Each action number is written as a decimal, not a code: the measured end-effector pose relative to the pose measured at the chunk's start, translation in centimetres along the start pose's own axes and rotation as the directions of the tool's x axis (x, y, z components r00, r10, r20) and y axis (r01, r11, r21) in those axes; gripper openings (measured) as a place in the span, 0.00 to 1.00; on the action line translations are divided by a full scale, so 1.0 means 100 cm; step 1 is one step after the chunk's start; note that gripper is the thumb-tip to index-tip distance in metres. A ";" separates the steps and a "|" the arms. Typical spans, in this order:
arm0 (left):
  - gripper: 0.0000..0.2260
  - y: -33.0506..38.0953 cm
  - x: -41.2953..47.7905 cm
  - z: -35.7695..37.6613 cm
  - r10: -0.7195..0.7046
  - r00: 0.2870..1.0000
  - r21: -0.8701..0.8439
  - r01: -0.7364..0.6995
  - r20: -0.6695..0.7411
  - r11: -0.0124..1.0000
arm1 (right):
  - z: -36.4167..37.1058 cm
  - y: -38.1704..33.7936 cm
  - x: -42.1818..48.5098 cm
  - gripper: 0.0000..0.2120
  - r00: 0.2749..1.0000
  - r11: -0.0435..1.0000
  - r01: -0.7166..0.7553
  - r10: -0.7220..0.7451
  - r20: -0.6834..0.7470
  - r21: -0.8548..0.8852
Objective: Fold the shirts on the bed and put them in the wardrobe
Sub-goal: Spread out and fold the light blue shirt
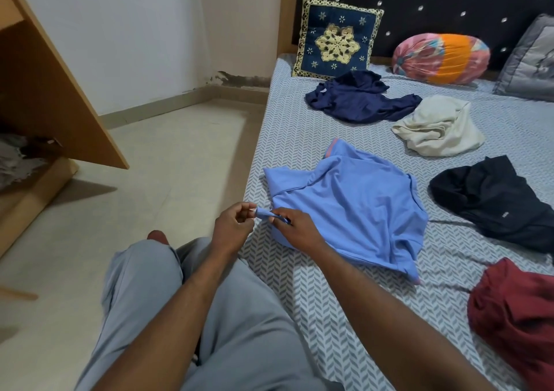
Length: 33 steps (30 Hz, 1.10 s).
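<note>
We count five shirts on bed (299, 138): blue shirt (353, 198) at our hands; navy (359, 99), cream (437, 126), black (494, 201), maroon (515, 312) right of right hand (299, 231). Left hand (232, 225), right hand each pinch blue shirt's edge.

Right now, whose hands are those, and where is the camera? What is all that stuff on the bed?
There is no machine here, just a person. The camera sits on their head and looks down, so you see their arms and grey trousers but no face. This is the only picture. The left hand and the right hand both pinch a twisted corner of a light blue fabric shirt, which lies crumpled on the grey zigzag-patterned bed sheet. Four more crumpled shirts lie there too: a navy blue shirt, a cream shirt, a black shirt and a dark red shirt. The wooden wardrobe stands on the left.
</note>
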<state>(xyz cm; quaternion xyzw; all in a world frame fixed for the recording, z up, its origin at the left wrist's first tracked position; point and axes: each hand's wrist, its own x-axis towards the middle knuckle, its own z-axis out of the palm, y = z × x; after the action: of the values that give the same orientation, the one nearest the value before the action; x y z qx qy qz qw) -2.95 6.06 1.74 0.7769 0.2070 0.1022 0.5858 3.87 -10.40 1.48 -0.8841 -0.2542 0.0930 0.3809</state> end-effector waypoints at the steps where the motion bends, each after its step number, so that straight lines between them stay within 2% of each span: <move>1: 0.16 0.005 -0.002 0.000 0.049 0.999 0.067 -0.050 0.003 0.996 | 0.001 0.000 0.000 0.16 1.000 1.000 -0.005 0.005 0.007 -0.012; 5: 0.19 0.016 -0.002 -0.002 0.222 0.969 0.258 -0.243 0.105 0.935 | 0.004 0.000 0.002 0.10 1.000 1.000 0.009 -0.008 0.016 -0.021; 9: 0.13 0.020 0.002 -0.007 0.238 0.951 0.356 -0.295 0.197 0.887 | 0.003 -0.002 0.002 0.09 0.999 1.000 0.029 -0.029 0.020 -0.007; 12: 0.09 0.028 0.005 -0.008 0.216 0.941 0.318 -0.296 0.262 0.901 | 0.001 -0.004 0.003 0.09 0.999 1.000 0.025 -0.024 0.027 -0.017; 16: 0.07 0.035 0.018 -0.008 0.207 0.952 0.350 -0.277 0.225 0.895 | -0.012 0.014 -0.004 0.09 0.998 0.991 -0.030 0.036 0.042 -0.134; 18: 0.07 0.040 0.031 -0.015 0.265 0.938 0.415 -0.337 0.222 0.845 | -0.032 0.035 -0.014 0.13 0.994 0.966 -0.110 0.113 -0.002 -0.235; 20: 0.09 0.047 0.041 -0.021 0.271 0.923 0.521 -0.379 0.273 0.765 | -0.061 0.061 -0.033 0.12 0.972 0.900 -0.230 0.228 -0.051 -0.369; 23: 0.07 0.056 0.047 -0.027 0.172 0.938 0.629 -0.332 0.303 0.703 | -0.112 0.100 -0.067 0.10 0.903 0.735 -0.415 0.406 -0.143 -0.536; 26: 0.06 0.063 0.045 -0.026 0.091 0.952 0.713 -0.280 0.292 0.643 | -0.158 0.120 -0.093 0.09 0.849 0.622 -0.503 0.484 -0.210 -0.600; 28: 0.07 0.067 0.042 -0.019 -0.044 0.938 0.854 -0.292 0.343 0.430 | -0.174 0.120 -0.098 0.10 0.808 0.562 -0.528 0.563 -0.173 -0.637; 29: 0.09 0.067 0.039 -0.013 -0.184 0.916 0.898 -0.282 0.357 0.337 | -0.178 0.116 -0.099 0.13 0.779 0.525 -0.525 0.613 -0.130 -0.670; 30: 0.11 0.062 0.033 -0.007 -0.352 0.868 0.920 -0.249 0.351 0.304 | -0.180 0.108 -0.101 0.16 0.747 0.492 -0.505 0.660 -0.074 -0.709; 32: 0.14 0.050 0.019 0.006 -0.640 0.699 0.944 -0.178 0.320 0.278 | -0.180 0.095 -0.107 0.18 0.666 0.475 -0.411 0.739 0.099 -0.778; 33: 0.16 0.045 0.014 0.008 -0.734 0.614 0.956 -0.167 0.292 0.241 | -0.179 0.092 -0.108 0.16 0.588 0.480 -0.366 0.783 0.202 -0.797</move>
<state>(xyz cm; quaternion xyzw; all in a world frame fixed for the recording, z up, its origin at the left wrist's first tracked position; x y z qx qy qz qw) -0.49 4.94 5.63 0.8694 0.1347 -0.4725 0.0521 4.47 -32.54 6.92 -0.9211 -0.0358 0.3685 -0.1202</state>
